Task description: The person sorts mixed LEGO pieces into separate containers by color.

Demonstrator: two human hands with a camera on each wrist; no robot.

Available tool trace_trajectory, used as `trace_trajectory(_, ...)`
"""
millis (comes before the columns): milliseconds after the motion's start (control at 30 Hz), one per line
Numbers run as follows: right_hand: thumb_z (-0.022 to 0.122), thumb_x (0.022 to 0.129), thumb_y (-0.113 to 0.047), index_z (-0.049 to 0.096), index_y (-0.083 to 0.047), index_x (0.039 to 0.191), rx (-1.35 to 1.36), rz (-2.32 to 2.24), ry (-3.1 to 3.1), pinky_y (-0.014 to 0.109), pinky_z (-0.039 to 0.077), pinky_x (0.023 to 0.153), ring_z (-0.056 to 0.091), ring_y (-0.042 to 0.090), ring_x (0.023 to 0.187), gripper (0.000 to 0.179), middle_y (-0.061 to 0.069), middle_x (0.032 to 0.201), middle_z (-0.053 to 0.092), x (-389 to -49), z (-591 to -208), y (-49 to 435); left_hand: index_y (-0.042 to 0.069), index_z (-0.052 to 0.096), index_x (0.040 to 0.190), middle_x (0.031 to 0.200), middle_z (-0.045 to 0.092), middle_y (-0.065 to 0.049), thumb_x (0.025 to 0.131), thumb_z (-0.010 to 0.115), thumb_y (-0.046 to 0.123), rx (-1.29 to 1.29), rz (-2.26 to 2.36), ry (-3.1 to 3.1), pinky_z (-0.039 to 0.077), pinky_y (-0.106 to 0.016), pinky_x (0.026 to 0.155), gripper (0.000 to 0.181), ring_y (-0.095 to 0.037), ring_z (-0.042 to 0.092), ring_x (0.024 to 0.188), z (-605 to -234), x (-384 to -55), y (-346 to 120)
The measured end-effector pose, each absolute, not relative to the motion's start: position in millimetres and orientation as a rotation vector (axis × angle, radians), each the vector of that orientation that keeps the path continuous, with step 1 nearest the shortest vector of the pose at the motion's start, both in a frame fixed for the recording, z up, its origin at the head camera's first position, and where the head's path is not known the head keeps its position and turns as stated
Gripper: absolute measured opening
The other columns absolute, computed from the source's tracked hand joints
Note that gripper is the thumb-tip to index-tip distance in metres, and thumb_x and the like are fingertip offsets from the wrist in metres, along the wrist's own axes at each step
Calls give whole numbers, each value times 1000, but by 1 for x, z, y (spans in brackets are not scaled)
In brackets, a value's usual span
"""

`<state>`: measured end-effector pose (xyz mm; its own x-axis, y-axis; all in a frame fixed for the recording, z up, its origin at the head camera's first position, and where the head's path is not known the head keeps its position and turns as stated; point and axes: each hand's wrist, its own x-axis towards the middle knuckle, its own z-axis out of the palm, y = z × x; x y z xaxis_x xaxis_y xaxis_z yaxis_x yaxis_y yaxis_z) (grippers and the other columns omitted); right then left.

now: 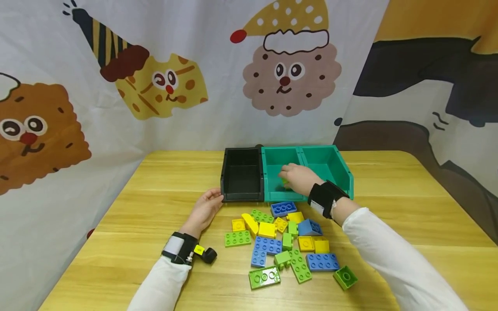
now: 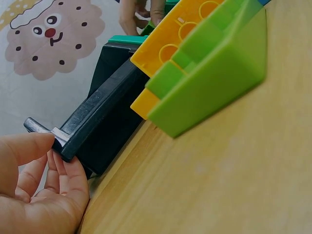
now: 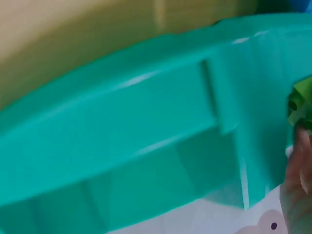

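Note:
At the black bin (image 1: 243, 197), my left hand (image 1: 205, 210) grips the front left corner. In the left wrist view its thumb lies over the rim, with the fingers (image 2: 73, 178) curled beneath. My right hand (image 1: 299, 178) reaches down into the middle bin, a teal one (image 1: 278, 196), and holds a green toy building brick (image 1: 285, 183) between its fingertips. Much of that brick is hidden by the hand in the head view. In the right wrist view, the green brick (image 3: 304, 95) and fingers show at the right edge.
A second teal bin (image 1: 347, 172) adjoins on the right. In front of the bins lie several loose bricks, among them a blue one (image 1: 322, 262), a yellow one (image 1: 266, 230) and a green one (image 1: 264, 277). A patterned cloth (image 1: 218, 125) hangs behind the table (image 1: 128, 259).

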<state>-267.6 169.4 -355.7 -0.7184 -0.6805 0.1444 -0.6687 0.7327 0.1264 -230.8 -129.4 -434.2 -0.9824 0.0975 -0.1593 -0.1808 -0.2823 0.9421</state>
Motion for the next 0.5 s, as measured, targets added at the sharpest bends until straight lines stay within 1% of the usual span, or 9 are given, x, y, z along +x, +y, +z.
trace_trajectory(133,69,85,-10,58,-1,122,1033,38,-2918,37,50,89,60,29,103,40,14,113,62,-265,-358,161,-3,44,123,95,47,1,94,48,-4,-105,2394,1765,46,-20,82,30,-7,49,84,-435,-231,-129)
trace_trajectory(200,67,87,-9,54,0,125,1009,83,-2964,39,50,91,59,30,106,41,15,115,62,-264,-360,159,-3,44,123,95,47,1,94,47,-5,-107,2399,1761,46,-20,82,29,-7,49,83,-435,-231,-129)
trace_trajectory(267,66,88,-9,55,0,122,994,141,-2982,39,50,90,59,30,104,36,15,112,62,-263,-362,158,-3,44,123,95,48,1,94,46,-5,-104,2398,1768,46,-20,82,29,-6,50,84,-435,-231,-129)
trace_trajectory(400,65,87,-4,64,-2,103,1034,235,-2960,36,51,83,60,28,92,17,12,96,63,-262,-363,160,-3,44,122,97,51,2,95,46,-4,-105,2392,1773,46,-19,83,27,-5,51,85,-434,-231,-129)
trace_trajectory(500,65,87,-2,67,-3,98,1034,295,-2977,35,52,80,60,27,89,12,10,94,64,-263,-363,161,-2,45,121,99,51,2,95,47,-3,-110,2384,1775,46,-19,82,26,-6,52,86,-435,-232,-128)
